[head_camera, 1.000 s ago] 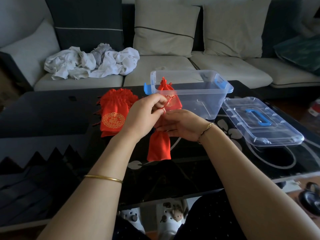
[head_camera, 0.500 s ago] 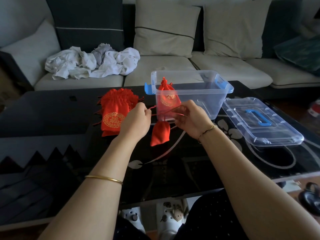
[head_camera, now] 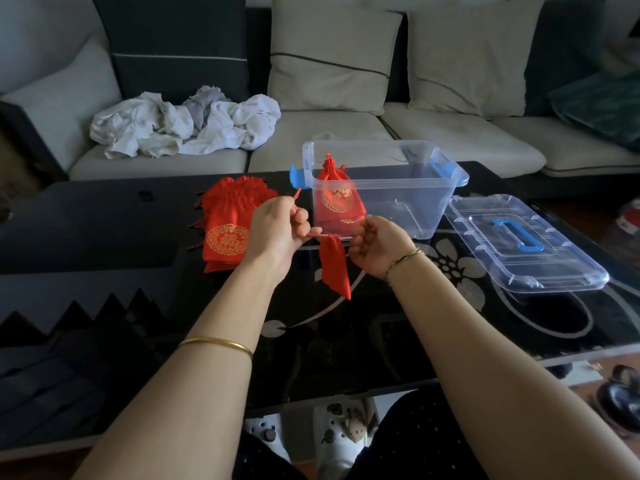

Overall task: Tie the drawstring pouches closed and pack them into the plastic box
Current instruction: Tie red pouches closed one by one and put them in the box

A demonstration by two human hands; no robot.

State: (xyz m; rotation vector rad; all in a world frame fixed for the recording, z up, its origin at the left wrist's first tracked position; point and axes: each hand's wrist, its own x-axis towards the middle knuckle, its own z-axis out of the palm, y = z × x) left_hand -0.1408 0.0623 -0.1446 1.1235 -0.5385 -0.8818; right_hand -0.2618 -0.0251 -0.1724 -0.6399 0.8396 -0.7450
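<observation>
A small red drawstring pouch [head_camera: 333, 268] hangs over the black table between my hands. My left hand [head_camera: 277, 232] pinches one red cord end on the left, and my right hand [head_camera: 375, 245] pinches the other on the right, with the cord stretched between them. A stack of red pouches with gold emblems [head_camera: 230, 223] lies on the table to the left. The clear plastic box [head_camera: 408, 178] with blue clips stands just behind my hands. Tied red pouches [head_camera: 337, 197] sit upright in its left end.
The box's clear lid [head_camera: 519, 242] with a blue handle lies flat on the table to the right. A sofa with cushions and a heap of white cloth [head_camera: 183, 124] runs behind the glass table [head_camera: 104, 230]. Shoes lie on the floor at lower right.
My hands have drawn apart from the pouch's mouth, pulling the cords sideways. The pouch has cinched and now hangs lower between them.
</observation>
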